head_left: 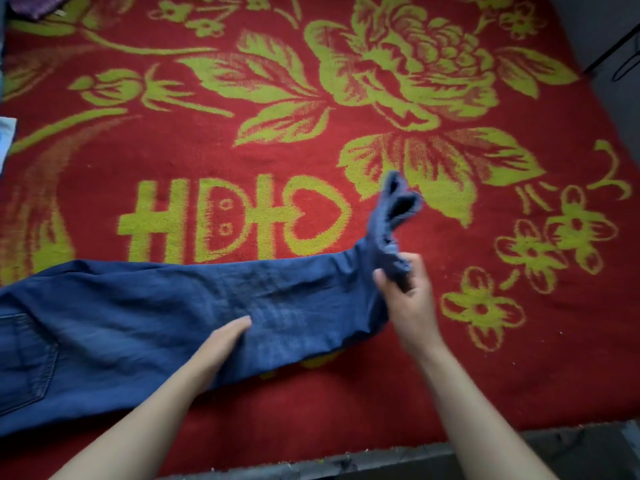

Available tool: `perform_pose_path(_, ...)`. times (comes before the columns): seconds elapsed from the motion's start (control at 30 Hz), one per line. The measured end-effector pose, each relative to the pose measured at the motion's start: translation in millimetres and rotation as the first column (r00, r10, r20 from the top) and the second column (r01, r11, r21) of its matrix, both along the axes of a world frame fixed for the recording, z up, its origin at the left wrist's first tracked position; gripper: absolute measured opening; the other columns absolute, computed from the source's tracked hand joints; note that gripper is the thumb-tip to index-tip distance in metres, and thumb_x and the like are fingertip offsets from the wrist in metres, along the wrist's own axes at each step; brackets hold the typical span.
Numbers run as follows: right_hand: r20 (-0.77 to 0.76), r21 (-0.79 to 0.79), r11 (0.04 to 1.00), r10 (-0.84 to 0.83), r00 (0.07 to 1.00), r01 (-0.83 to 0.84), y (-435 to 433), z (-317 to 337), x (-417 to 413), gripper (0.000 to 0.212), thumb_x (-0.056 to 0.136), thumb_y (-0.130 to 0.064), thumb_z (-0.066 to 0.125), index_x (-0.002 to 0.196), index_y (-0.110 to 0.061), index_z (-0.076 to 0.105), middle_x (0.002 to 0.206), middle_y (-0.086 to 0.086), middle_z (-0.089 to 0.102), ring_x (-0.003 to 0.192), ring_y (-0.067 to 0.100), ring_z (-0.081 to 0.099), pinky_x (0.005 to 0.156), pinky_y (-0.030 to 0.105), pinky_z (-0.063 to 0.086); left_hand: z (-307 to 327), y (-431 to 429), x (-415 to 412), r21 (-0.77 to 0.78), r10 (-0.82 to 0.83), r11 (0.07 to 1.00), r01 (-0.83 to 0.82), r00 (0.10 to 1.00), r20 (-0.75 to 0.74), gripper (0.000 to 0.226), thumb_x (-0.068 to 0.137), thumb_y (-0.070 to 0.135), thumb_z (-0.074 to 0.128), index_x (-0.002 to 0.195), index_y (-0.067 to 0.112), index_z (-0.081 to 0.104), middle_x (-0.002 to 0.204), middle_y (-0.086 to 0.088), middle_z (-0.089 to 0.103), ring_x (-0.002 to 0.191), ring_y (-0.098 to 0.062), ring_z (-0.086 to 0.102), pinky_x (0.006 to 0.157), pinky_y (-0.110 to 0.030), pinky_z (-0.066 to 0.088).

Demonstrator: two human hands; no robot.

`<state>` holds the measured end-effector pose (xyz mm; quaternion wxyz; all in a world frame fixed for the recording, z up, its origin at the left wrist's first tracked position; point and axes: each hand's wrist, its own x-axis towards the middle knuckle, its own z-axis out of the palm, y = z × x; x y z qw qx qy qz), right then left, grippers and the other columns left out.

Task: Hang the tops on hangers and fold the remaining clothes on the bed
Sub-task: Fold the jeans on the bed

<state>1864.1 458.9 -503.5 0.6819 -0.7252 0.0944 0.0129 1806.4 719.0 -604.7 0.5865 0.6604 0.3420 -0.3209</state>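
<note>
The left hand (225, 341) presses flat, fingers straight, on the jeans (145, 317) stretched along the near edge of the red blanket (311, 140), while the right hand (407, 296) grips their bunched leg ends, so this fold looks barely begun

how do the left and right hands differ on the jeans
The left hand lies flat, fingers straight, on the jeans leg; the right hand curls round the bunched hem. The left hand presses cloth down; the right hand lifts it off the blanket. Both touch the jeans.
</note>
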Motion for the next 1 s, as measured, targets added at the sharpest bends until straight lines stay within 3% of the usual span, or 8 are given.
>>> perform_pose_path(0.13,-0.085,-0.286,0.866,0.404,0.911,-0.411,67.4,-22.2,-38.2,0.025,0.076,-0.035,0.053,0.101,-0.032,0.049,0.127,-0.004,0.055,0.123,0.008,0.047,0.106,0.028,0.032,6.0,17.3,1.4,-0.239,0.335,0.900,-0.366,0.929,-0.160,0.055,0.094,0.058,0.021,0.122,0.022,0.053,0.117,-0.003,0.057,0.114,-0.017,0.048,0.101,-0.043,0.030)
perform_pose_path(0.23,-0.497,-0.477,0.421,0.594,0.632,-0.772,93.3,-54.8,-66.7,0.043,0.090,-0.032,0.050,0.132,-0.030,0.039,0.151,-0.007,0.030,0.142,0.012,0.017,0.115,0.042,0.008,12.4,19.3,-0.9,-0.331,0.417,0.825,-0.459,0.888,-0.191,0.056,0.091,0.063,0.023,0.107,0.021,0.056,0.100,-0.008,0.063,0.089,-0.022,0.057,0.074,-0.035,0.042)
perform_pose_path(0.33,-0.604,-0.459,0.238,0.623,0.497,-0.856,96.7,-78.6,-81.6,0.056,0.096,-0.031,0.043,0.147,-0.029,0.020,0.157,-0.006,0.013,0.145,0.014,0.006,0.115,0.048,0.003,18.2,4.7,-6.3,-0.208,0.337,0.909,-0.362,0.930,-0.147,0.020,0.095,0.037,0.043,0.108,0.026,0.052,0.098,-0.003,0.061,0.083,-0.017,0.057,0.073,-0.031,0.043)
perform_pose_path(0.5,-0.494,-0.524,0.313,0.645,0.583,-0.792,69.9,-88.4,-74.0,0.053,0.088,-0.019,0.037,0.141,-0.014,0.039,0.152,0.007,0.030,0.140,0.022,0.028,0.114,0.036,0.024,8.5,-15.2,-12.2,-0.084,0.309,0.949,-0.305,0.950,0.040,0.058,0.086,0.000,0.061,0.130,0.027,0.036,0.099,-0.006,0.063,0.084,-0.015,0.059,0.071,-0.030,0.045)
perform_pose_path(0.6,-0.380,-0.720,0.304,0.580,0.721,-0.624,49.0,-87.1,-62.0,0.057,0.070,-0.024,0.036,0.122,-0.015,0.059,0.128,0.012,0.058,0.117,0.028,0.056,0.090,0.041,0.050,1.7,-27.6,-2.8,0.085,0.278,0.952,-0.294,0.947,0.159,0.084,0.077,-0.005,0.069,0.145,0.017,0.025,0.102,-0.017,0.060,0.089,-0.022,0.058,0.077,-0.029,0.043)
perform_pose_path(0.77,-0.376,-0.879,0.146,0.374,0.848,-0.454,33.0,-89.4,-42.8,0.055,0.077,-0.041,0.036,0.130,-0.028,0.040,0.134,0.014,0.053,0.124,0.030,0.035,0.086,0.048,0.050,4.8,-37.5,19.9,0.360,0.185,0.881,-0.306,0.924,0.334,0.074,0.081,0.000,0.063,0.144,0.024,0.033,0.094,-0.013,0.057,0.087,-0.025,0.055,0.087,-0.036,0.045)
perform_pose_path(0.87,-0.446,-0.859,0.071,0.386,0.808,-0.508,35.0,-95.1,-29.5,0.057,0.079,-0.049,0.033,0.132,-0.030,0.039,0.137,0.015,0.050,0.126,0.034,0.037,0.086,0.049,0.049,6.1,-27.6,25.6,0.469,0.108,0.820,-0.329,0.893,0.437,0.068,0.082,0.000,0.060,0.142,0.022,0.037,0.111,-0.013,0.059,0.102,-0.028,0.054,0.093,-0.035,0.040)
perform_pose_path(1.0,-0.531,-0.797,-0.005,0.484,0.696,-0.604,68.0,-103.4,-19.4,0.062,0.082,-0.054,0.025,0.137,-0.034,0.044,0.148,0.011,0.036,0.134,0.044,0.032,0.097,0.055,0.040,-0.6,-13.2,11.7,0.664,-0.025,0.725,-0.184,0.956,0.293,0.072,0.083,0.005,0.059,0.147,0.017,0.027,0.126,-0.020,0.045,0.106,-0.039,0.051,0.089,-0.044,0.042)
